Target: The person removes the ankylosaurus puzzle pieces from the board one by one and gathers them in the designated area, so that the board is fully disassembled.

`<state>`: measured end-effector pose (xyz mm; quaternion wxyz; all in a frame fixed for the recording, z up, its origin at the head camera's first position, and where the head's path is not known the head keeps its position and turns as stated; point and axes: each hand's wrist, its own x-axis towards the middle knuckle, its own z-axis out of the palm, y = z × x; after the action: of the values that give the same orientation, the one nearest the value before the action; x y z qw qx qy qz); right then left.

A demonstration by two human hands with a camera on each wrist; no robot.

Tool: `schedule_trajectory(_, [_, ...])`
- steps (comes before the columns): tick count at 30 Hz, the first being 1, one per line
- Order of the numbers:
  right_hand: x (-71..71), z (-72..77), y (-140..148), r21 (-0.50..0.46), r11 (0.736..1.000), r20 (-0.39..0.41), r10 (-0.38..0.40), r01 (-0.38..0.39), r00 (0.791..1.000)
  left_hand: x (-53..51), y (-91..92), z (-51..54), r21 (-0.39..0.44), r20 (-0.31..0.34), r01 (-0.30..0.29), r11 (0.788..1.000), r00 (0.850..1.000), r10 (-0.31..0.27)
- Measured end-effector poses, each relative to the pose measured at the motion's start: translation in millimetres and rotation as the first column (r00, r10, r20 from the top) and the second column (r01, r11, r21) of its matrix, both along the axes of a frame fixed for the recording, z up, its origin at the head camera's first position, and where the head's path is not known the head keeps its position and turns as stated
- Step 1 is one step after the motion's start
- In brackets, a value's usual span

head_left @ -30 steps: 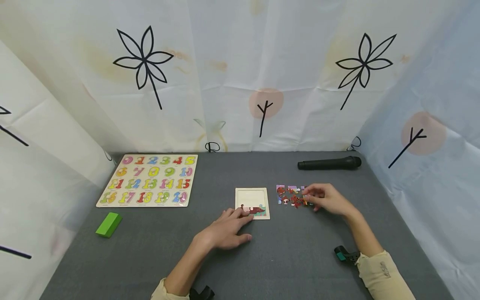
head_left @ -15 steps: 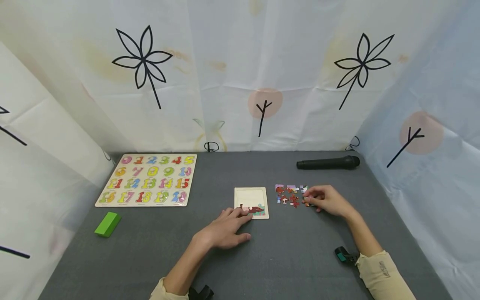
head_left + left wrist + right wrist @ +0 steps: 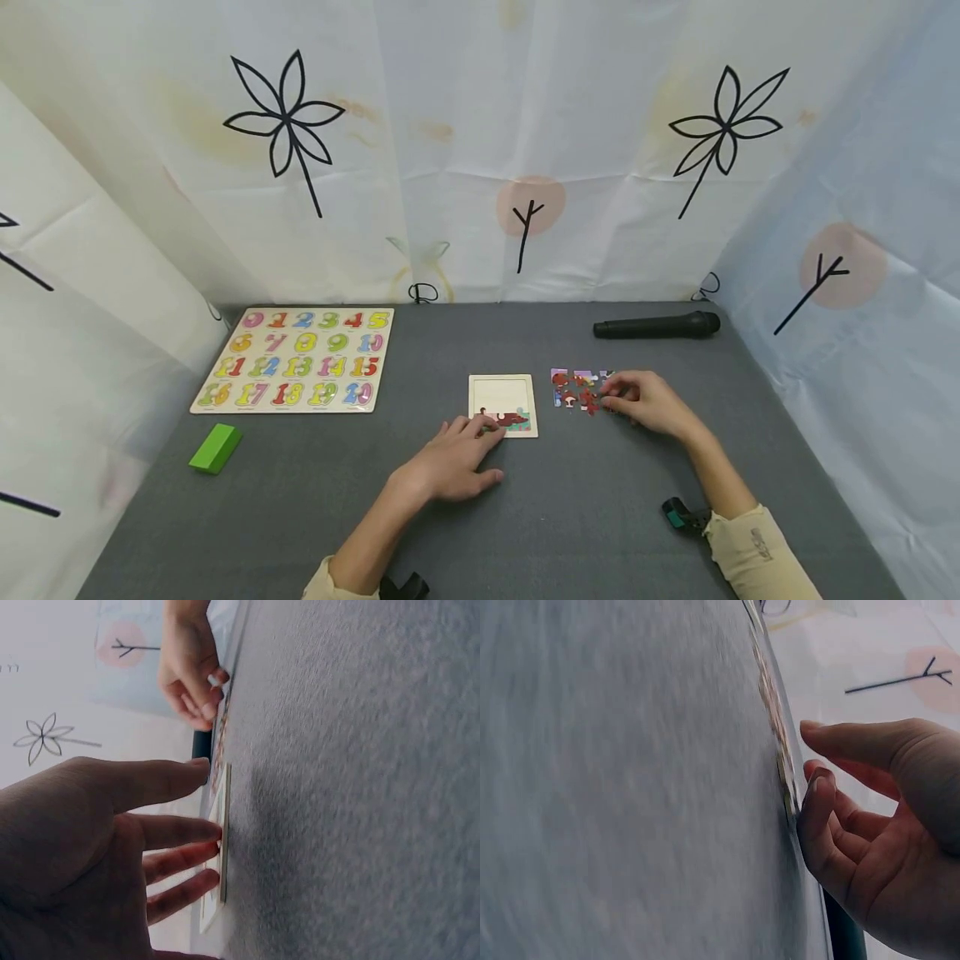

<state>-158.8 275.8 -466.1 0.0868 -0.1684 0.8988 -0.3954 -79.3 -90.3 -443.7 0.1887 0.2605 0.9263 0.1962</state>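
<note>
A square wooden puzzle tray (image 3: 501,390) lies mid-table, its lower row filled with dark red and teal pieces. Fingertips of my left hand (image 3: 452,462) rest on its lower left edge, the fingers fairly straight and the thumb apart. To the right of the tray is a cluster of loose jigsaw pieces (image 3: 576,392) in red, purple and white. Over that cluster's right end is my right hand (image 3: 643,402), partly hiding several pieces. In the right wrist view its thumb and bent fingers stand apart, with no piece visible between them.
A number puzzle board (image 3: 296,360) lies at the back left, with a green block (image 3: 216,449) in front of it. A black microphone (image 3: 657,326) lies behind the right hand. White printed cloth (image 3: 465,150) hangs around the grey table (image 3: 570,525).
My right hand has shifted slightly left over the loose pieces, now covering the rightmost ones more. The left hand stays on the tray.
</note>
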Motion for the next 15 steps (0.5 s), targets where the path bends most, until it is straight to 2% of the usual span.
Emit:
schedule_trajectory(5, [-0.5,0.9,-17,-0.068,0.996,0.042,0.068,-0.065,0.997,5.0,5.5,2.5,-0.052,-0.005,-0.025,0.998,1.000,0.025])
schedule_trajectory(8, [-1.9,0.7,-28,-0.109,0.988,0.058,0.115,-0.108,0.992,5.0,6.6,0.0,-0.069,-0.005,-0.028,0.997,1.000,0.028])
schedule_trajectory(15, [-6.8,2.0,-55,-0.163,0.969,0.083,0.201,-0.185,0.976,7.8,7.9,4.5,-0.136,-0.049,-0.001,0.991,0.999,-0.005])
